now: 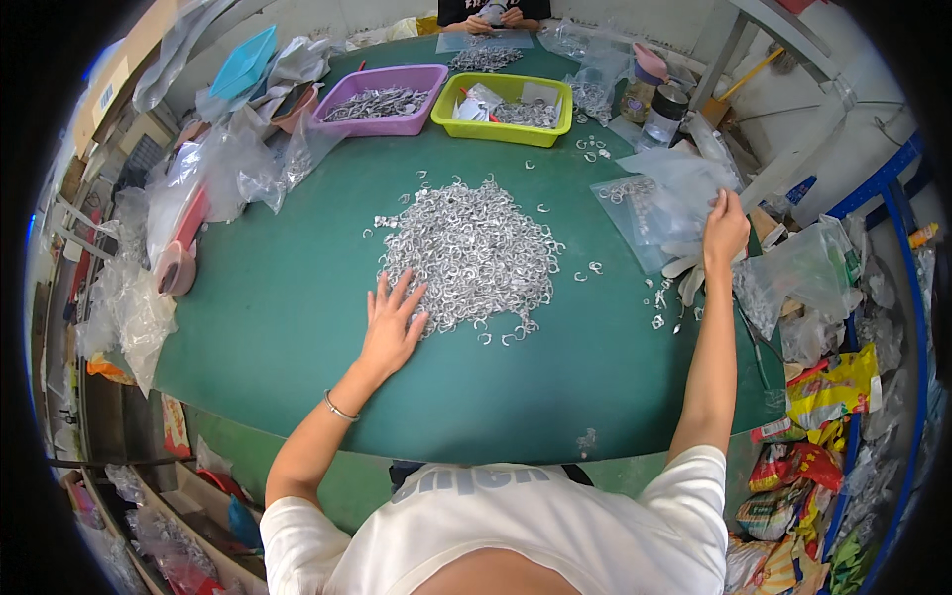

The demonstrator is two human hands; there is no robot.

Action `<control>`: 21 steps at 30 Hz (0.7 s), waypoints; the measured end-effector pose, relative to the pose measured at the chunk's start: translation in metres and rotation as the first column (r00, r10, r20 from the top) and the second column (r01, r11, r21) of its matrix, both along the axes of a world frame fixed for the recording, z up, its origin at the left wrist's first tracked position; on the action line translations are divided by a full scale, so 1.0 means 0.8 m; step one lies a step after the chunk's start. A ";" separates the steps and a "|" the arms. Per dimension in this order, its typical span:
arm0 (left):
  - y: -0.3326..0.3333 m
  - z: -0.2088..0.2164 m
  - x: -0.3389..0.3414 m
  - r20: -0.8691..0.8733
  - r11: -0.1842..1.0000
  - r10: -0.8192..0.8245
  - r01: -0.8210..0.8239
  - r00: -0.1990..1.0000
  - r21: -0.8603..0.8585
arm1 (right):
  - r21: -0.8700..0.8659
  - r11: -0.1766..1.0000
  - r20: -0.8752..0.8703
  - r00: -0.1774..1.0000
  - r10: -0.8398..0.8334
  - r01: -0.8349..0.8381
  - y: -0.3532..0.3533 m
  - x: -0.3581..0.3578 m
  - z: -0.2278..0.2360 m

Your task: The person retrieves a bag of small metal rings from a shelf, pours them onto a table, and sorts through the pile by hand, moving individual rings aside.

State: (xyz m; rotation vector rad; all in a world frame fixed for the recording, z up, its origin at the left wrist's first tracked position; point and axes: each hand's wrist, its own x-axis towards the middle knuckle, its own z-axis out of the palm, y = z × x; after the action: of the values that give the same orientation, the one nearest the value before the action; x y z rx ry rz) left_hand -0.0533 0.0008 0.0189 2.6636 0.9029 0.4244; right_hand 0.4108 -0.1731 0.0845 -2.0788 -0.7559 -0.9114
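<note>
A broad heap of small silvery C-shaped metal pieces (pixel 474 248) covers the middle of the green table (pixel 268 307). Against the heap's near left edge lies my left hand (pixel 392 322), palm down with its fingers spread. Off to the right, my right hand (pixel 727 230) has its fingers closed on the edge of a clear plastic bag (pixel 674 198). More small metal pieces show inside bags at that spot. Some loose pieces (pixel 595 268) are scattered between the heap and the bags.
At the back stand a purple basin (pixel 426 111) and a yellow-green basin (pixel 511 136), both with metal pieces. A lidded jar (pixel 664 114) is at the back right. Plastic bags (pixel 233 169) crowd the left edge. Across the table a person's hands (pixel 496 20) hold something.
</note>
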 end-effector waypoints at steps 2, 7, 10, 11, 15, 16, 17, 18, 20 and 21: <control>-0.010 0.009 0.005 0.022 0.997 0.072 -0.072 0.997 -0.015 | 0.252 0.946 -0.329 0.901 0.283 -0.205 -0.013 -0.009 0.004; -0.049 0.034 0.043 0.336 0.941 0.020 0.096 0.942 -0.324 | 0.598 0.693 -0.674 0.217 0.707 -0.402 -0.020 -0.133 0.003; -0.076 0.042 0.062 0.522 0.444 0.202 0.398 0.829 -0.803 | 0.714 0.491 -0.622 -0.130 0.772 -0.499 -0.019 -0.200 -0.011; -0.083 0.054 0.065 0.439 0.287 0.276 0.363 0.855 -0.887 | 0.740 0.453 -0.615 -0.225 0.756 -0.498 -0.019 -0.219 -0.015; -0.086 0.055 0.053 0.469 -0.051 0.603 0.618 0.645 -0.784 | 0.805 0.298 -0.558 -0.488 0.671 -0.513 -0.018 -0.266 -0.024; -0.084 0.055 0.038 0.418 -0.044 0.696 0.615 0.584 -0.787 | 0.765 0.297 -0.613 -0.506 0.607 -0.571 -0.021 -0.273 -0.024; -0.080 0.059 0.031 0.440 0.029 0.678 0.577 0.588 -0.816 | 0.717 0.294 -0.670 -0.509 0.540 -0.632 -0.024 -0.277 -0.020; -0.074 0.061 0.022 0.462 0.104 0.659 0.536 0.594 -0.838 | 0.667 0.284 -0.723 -0.506 0.470 -0.689 -0.025 -0.280 -0.017; -0.061 0.046 -0.010 0.442 0.149 0.723 0.506 0.530 -0.850 | 0.540 0.361 -0.775 -0.282 0.565 -0.760 -0.023 -0.263 -0.024; -0.053 0.047 -0.022 0.443 0.188 0.729 0.471 0.522 -0.862 | 0.457 0.505 -0.762 -0.029 0.647 -0.732 -0.021 -0.245 -0.048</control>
State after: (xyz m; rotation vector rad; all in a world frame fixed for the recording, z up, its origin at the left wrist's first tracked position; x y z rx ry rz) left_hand -0.0706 -0.0418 0.0564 0.7782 0.6653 0.7484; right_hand 0.2148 -0.1902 0.0458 -1.4570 -1.0180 0.8667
